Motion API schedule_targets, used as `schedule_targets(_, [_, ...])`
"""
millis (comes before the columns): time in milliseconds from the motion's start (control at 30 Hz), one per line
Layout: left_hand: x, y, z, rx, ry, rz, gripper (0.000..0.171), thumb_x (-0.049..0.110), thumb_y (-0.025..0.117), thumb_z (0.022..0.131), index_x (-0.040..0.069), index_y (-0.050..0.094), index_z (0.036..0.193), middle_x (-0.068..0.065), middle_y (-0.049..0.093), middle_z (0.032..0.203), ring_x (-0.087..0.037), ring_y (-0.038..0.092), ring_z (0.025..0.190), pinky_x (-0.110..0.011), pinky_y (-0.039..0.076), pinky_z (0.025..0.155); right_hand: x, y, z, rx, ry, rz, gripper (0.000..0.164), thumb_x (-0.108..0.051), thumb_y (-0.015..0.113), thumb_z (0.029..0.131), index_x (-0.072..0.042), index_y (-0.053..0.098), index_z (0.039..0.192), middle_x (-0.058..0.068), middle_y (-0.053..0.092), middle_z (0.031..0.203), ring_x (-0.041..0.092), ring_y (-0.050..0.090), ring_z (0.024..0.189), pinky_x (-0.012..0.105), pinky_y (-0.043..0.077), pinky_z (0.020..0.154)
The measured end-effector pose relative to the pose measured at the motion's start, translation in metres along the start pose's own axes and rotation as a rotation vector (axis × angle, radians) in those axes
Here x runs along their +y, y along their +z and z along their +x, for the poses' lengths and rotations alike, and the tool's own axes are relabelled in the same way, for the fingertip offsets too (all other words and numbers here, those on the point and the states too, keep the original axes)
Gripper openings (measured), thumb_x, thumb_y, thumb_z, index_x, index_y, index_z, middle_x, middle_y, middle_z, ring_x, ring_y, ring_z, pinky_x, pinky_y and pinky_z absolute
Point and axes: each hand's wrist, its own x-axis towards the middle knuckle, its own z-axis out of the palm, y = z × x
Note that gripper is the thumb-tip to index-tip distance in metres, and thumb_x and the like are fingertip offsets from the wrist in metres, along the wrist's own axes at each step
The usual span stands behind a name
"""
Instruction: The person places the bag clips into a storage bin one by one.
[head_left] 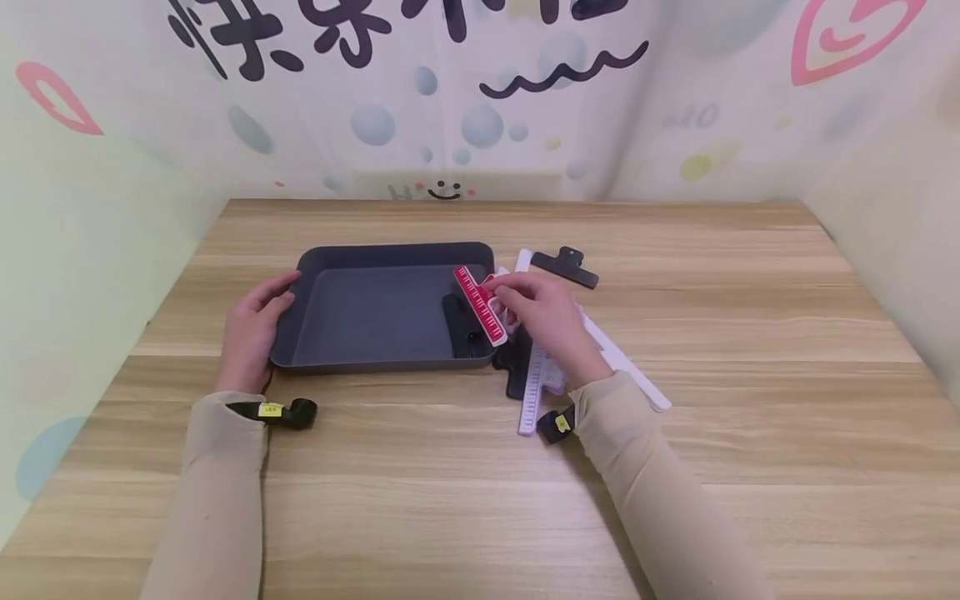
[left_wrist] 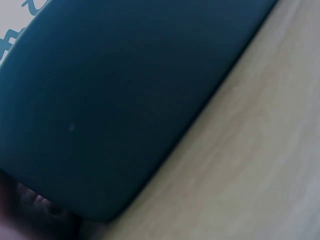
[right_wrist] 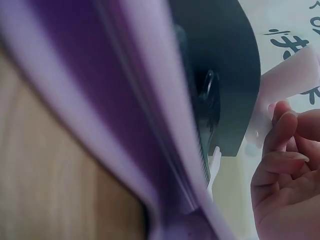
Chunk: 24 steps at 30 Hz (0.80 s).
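Note:
My right hand (head_left: 543, 312) pinches a red clip (head_left: 480, 307) with a white piano-key pattern, held tilted over the right end of a dark grey tray (head_left: 360, 365). In the right wrist view this clip (right_wrist: 292, 75) looks pale beyond the curled fingers. Inside the tray, near its right wall, lies a black clip (head_left: 453, 325). My left hand (head_left: 251, 329) grips the tray's left side, thumb at the rim; most of that hand is hidden in the left wrist view, where the tray wall (left_wrist: 110, 100) fills much of the picture.
Beside the tray's right end is a pile with a lilac piano-key clip (head_left: 531, 396), a black clip (head_left: 516, 382) and a long white clip (head_left: 637, 379), partly beneath the right hand. Another black clip (head_left: 566, 267) lies behind them. A printed cloth (head_left: 675, 108) hangs behind the wooden table (head_left: 420, 500).

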Motion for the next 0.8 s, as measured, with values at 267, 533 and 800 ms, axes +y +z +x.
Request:
schedule_targets(267, [0.002,0.000,0.000,-0.004,-0.007,-0.007,0.033,0.025,0.050,0.092,0.019,0.054,0.124,0.004,0.044,0.132,-0.011,0.033,0.122,-0.032,0.020,0.103,-0.002,0.004,0.000,-0.069,-0.009,-0.018,0.018,-0.021,0.055,0.089,-0.021,0.067,0.102,0.005,0.060,0.080,0.020,0.051,0.065,0.031,0.045,0.055])
schedule_targets(533, [0.002,0.001,0.000,0.000,-0.011,-0.008,0.034,0.025,0.050,0.091,0.019,0.055,0.124,0.004,0.044,0.132,-0.011,0.033,0.121,-0.032,0.021,0.103,0.000,0.007,0.002,-0.085,-0.001,-0.064,0.017,-0.025,0.055,0.089,-0.025,0.066,0.102,0.002,0.061,0.079,0.020,0.053,0.066,0.034,0.048,0.057])
schedule_targets(800, [0.000,0.000,0.000,0.003,-0.010,0.009,0.034,0.023,0.050,0.092,0.018,0.054,0.125,0.003,0.043,0.133,-0.011,0.033,0.121,-0.032,0.021,0.103,0.001,0.011,0.002,-0.078,-0.040,-0.113,0.017,-0.023,0.056,0.089,-0.024,0.067,0.102,0.001,0.062,0.079,0.020,0.054,0.064,0.029,0.046,0.055])
